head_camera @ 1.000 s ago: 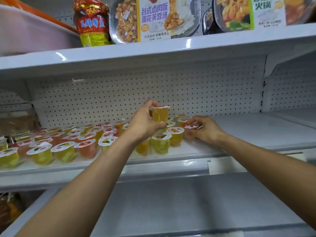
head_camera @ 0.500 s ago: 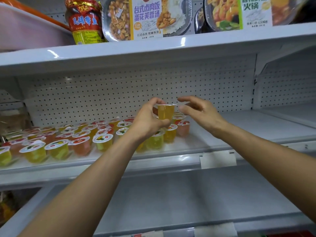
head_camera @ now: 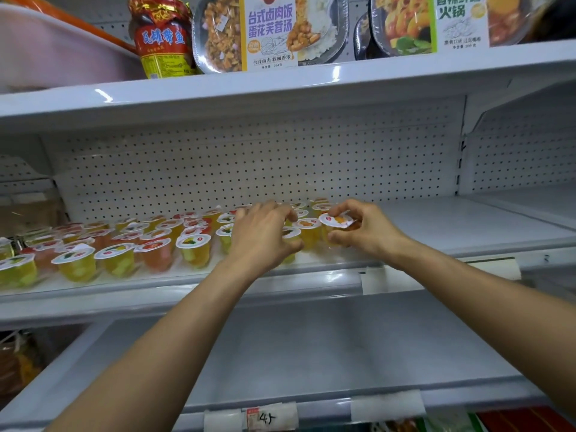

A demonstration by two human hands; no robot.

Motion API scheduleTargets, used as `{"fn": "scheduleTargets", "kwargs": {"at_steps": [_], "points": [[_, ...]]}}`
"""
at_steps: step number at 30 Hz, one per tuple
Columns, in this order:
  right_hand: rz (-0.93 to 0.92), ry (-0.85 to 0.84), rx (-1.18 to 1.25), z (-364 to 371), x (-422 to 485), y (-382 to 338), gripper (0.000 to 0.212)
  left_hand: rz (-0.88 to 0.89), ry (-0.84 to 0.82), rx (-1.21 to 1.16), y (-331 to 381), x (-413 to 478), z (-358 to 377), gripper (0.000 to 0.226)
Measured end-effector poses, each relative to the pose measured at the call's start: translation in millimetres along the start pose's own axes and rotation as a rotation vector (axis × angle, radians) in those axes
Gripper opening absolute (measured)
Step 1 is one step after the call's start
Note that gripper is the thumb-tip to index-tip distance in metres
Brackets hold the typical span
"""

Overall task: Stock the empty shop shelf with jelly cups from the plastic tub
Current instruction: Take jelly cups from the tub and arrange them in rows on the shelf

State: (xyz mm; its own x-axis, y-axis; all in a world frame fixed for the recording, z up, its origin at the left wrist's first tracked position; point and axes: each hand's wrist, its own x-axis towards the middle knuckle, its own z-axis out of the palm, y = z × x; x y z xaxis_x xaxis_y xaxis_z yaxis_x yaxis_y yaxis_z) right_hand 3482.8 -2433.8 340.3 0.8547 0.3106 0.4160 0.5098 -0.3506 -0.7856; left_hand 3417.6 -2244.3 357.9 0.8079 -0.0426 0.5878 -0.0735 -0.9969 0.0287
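Jelly cup (head_camera: pixel 336 220) pinched in right hand (head_camera: pixel 371 233) beside cup rows (head_camera: pixel 193 246); shelf (head_camera: pixel 452 219) open rightward.

Two hands: the left hand (head_camera: pixel 265 235) and, at its 3 o'clock, the right hand (head_camera: pixel 371 232), pinching one jelly cup (head_camera: pixel 335 221). Jelly cups (head_camera: pixel 193 251) spread towards 9 o'clock, well over twenty, too blurred to count exactly. At 12 o'clock: one jar (head_camera: pixel 162 42), two meal trays (head_camera: pixel 268 32); at 10 o'clock, one pink tub (head_camera: pixel 46 51). Three shelves (head_camera: pixel 452 219) show.
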Motion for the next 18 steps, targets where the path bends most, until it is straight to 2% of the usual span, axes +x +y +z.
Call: {"fn": "scheduleTargets", "kwargs": {"at_steps": [4,12,18], "points": [[0.008,-0.035,-0.048,7,-3,5,0.034,0.017,-0.017,0.117,-4,-3,6,0.039],[0.022,-0.043,-0.122,12,-2,5,0.033,0.023,-0.001,0.092,-6,-5,8,0.029],[-0.005,-0.06,-0.268,8,-10,1,0.04,0.018,-0.029,0.096,-4,-6,6,0.035]]}}
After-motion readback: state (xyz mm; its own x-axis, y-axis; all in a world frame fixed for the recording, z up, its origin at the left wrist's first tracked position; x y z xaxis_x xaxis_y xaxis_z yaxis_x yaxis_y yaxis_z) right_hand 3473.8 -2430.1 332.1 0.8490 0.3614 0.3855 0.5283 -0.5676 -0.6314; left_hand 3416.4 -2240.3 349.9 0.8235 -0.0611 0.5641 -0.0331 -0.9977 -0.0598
